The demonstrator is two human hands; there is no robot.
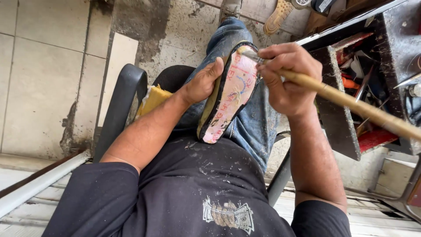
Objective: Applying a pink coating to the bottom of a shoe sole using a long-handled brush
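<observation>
Shoe sole, pink on its upturned face with a dark rim and a yellowish edge, lies across the person's lap over the blue jeans. Its long axis runs on a slant, from the lower end near the belly up and to the right toward the knee. The upper end sits between the two hands, the lower end rests against the black shirt. The flat pink face is turned up toward the camera and tilted a little to the right.

Left hand is closed around the sole's left edge near its upper half, thumb laid along the rim and the palm underneath, so the fingers are mostly hidden behind the sole. Right hand is curled tight round a long wooden-handled brush, fingers bunched close to the metal ferrule. The brush tip touches the upper end of the pink face, while the handle sticks out to the right and slightly down, past the edge of the view.

The person sits on a black chair with yellow foam showing at the seat. To the right stands a dark metal workbench with a cluttered tray of tools. A tan boot lies on the stained floor beyond the knee
</observation>
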